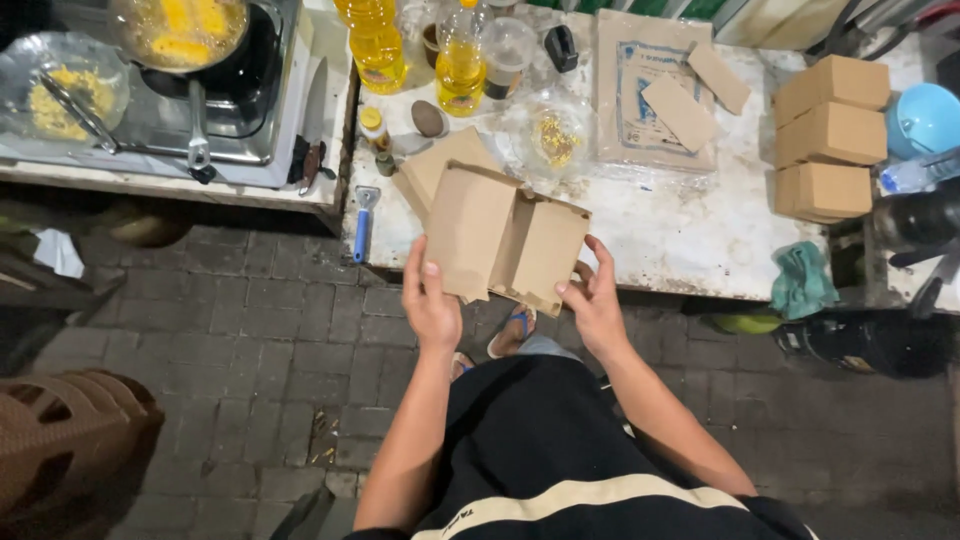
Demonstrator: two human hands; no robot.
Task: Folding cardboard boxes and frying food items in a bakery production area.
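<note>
Head view: left hand (430, 305) grip and right hand (597, 305) grip both holding half-folded cardboard box (503, 238) above white table (700, 240).

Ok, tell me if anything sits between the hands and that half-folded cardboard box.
Nothing does. The left hand grips the cardboard box at its lower left edge, and the right hand holds its lower right corner, both in direct contact. The box is held in the air above the near edge of the white table.

Folded boxes (830, 135) stacked right on table (700, 240), stove (200, 110) left
</note>
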